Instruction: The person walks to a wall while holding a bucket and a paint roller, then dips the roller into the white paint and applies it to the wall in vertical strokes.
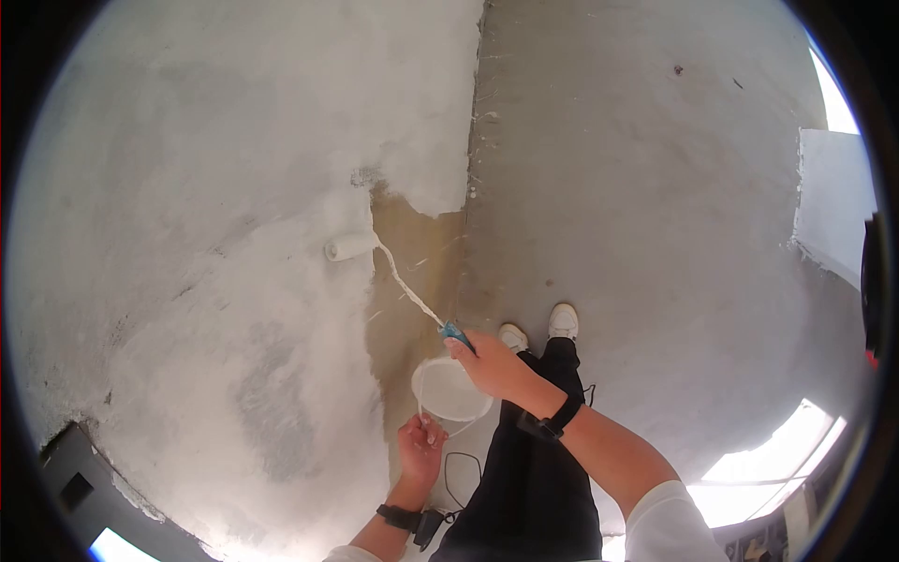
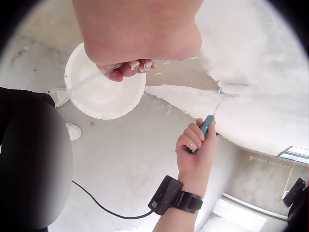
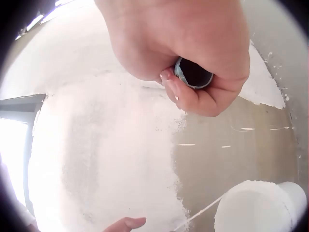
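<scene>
My right hand (image 1: 492, 363) grips the blue handle (image 1: 456, 335) of a paint roller. Its paint-coated rod runs up to the white roller head (image 1: 350, 247), which lies against the wall at the edge of the white coat. In the right wrist view the handle's hollow end (image 3: 194, 73) shows inside the curled fingers. My left hand (image 1: 421, 448) holds the white bail handle of a white bucket (image 1: 419, 398), which hangs just below the right hand in the head view. Paint smears mark the left fingertips (image 2: 135, 66).
White paint covers much of the wall (image 1: 234, 140); a bare tan strip (image 1: 407, 281) runs beside it. The grey floor (image 1: 655, 234) has paint spatters along the wall's base. My shoes (image 1: 564, 321) stand close to the bucket. A black cable (image 2: 106, 210) hangs from the right wrist device.
</scene>
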Available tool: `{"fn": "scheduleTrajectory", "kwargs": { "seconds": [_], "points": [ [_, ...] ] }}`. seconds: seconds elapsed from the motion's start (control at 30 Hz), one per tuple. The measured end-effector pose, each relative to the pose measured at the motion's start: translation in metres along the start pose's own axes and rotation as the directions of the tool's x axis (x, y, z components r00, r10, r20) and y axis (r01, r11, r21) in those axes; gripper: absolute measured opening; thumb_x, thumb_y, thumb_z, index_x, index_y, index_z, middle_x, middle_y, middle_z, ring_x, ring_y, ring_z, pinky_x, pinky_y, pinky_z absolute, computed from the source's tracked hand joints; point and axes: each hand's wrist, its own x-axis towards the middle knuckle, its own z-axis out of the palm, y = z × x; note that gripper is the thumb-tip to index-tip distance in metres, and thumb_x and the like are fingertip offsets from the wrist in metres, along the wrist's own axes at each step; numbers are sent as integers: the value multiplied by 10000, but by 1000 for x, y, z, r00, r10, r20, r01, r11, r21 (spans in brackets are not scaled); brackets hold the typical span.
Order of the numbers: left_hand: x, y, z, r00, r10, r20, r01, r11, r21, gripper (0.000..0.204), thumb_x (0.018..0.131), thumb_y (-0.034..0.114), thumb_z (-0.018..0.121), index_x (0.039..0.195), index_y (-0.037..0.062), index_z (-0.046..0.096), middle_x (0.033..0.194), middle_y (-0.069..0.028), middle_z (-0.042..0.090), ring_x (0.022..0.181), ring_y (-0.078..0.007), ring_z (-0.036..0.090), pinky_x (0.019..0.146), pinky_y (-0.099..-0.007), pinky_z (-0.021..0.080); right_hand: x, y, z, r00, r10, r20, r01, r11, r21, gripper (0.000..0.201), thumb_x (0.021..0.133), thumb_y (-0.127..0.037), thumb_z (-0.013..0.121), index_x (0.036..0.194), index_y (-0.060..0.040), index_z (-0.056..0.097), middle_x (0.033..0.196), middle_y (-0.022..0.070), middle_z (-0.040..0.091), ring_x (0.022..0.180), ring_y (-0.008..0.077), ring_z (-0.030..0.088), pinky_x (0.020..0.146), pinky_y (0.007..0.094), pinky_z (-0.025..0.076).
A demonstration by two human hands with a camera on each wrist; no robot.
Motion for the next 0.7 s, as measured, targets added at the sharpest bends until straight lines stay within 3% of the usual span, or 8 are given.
{"fn": "scheduleTrajectory", "kwargs": {
  "seconds": [0.03, 0.13, 0.23, 0.33, 0.43, 0.53, 0.63, 0.7],
  "points": [
    [1, -1, -3, 1000, -6, 10, 6, 1000, -4, 286, 944, 407, 488, 892, 126, 495, 655, 18, 408, 634, -143, 398, 748, -329, 372, 5, -6, -4, 1000, 8, -8, -8, 999, 41, 462, 1055, -397, 501, 880, 27, 563, 683, 210, 548, 644, 362, 529, 655, 467, 435],
    [2, -4, -13, 1000, -13, 1, 13, 1000, -26, 280, 947, 403, 484, 903, 127, 502, 660, 18, 415, 643, -148, 409, 754, -335, 381, 41, -29, -25, 998, 47, -28, -42, 985, 170, 469, 1061, -416, 482, 872, 8, 554, 647, 142, 509, 627, 268, 521, 641, 447, 431],
    [-1, -4, -11, 999, -12, -48, 10, 999, -47, 286, 931, 402, 507, 893, 119, 509, 650, 15, 408, 633, -147, 388, 743, -326, 367, 63, -56, -44, 977, 211, 36, -211, 920, 332, 483, 1067, -433, 464, 843, -13, 546, 632, 88, 480, 643, 199, 502, 644, 423, 423],
    [1, -3, -17, 999, -19, -32, 18, 999, -38, 292, 945, 410, 498, 902, 122, 513, 657, 16, 416, 642, -149, 405, 751, -330, 376, 49, -54, -32, 961, 257, 100, -275, 925, 264, 497, 1070, -444, 454, 815, -27, 544, 640, 63, 493, 605, 175, 480, 585, 390, 406],
    [3, -2, -22, 1000, -19, -7, 19, 1000, -20, 298, 967, 420, 478, 905, 131, 512, 673, 18, 428, 655, -151, 433, 763, -337, 391, 14, -24, -3, 992, 107, 62, -116, 978, 174, 506, 1075, -445, 438, 792, -38, 545, 602, 26, 463, 522, 150, 430, 502, 363, 367],
    [5, 0, -22, 1000, -17, 4, 17, 1000, -25, 302, 961, 421, 493, 901, 126, 511, 669, 16, 427, 647, -147, 420, 751, -329, 381, 9, -22, -4, 990, 122, 67, -134, 964, 230, 507, 1071, -447, 440, 786, -40, 544, 589, 22, 450, 473, 142, 410, 453, 350, 343],
    [5, 1, -16, 1000, -15, -12, 14, 999, -51, 310, 946, 418, 510, 895, 113, 511, 653, 14, 416, 631, -138, 397, 731, -318, 367, 41, -38, -31, 969, 234, 84, -248, 936, 249, 504, 1060, -450, 460, 777, -41, 541, 600, 32, 456, 481, 149, 425, 467, 351, 367],
    [7, 3, -15, 1000, -22, 0, 22, 999, -41, 312, 946, 419, 509, 892, 111, 511, 653, 14, 414, 629, -137, 396, 731, -315, 366, 66, -42, -47, 970, 238, 42, -241, 933, 267, 500, 1053, -455, 473, 771, -47, 537, 625, 38, 474, 489, 143, 431, 465, 345, 373]
  ]
}}
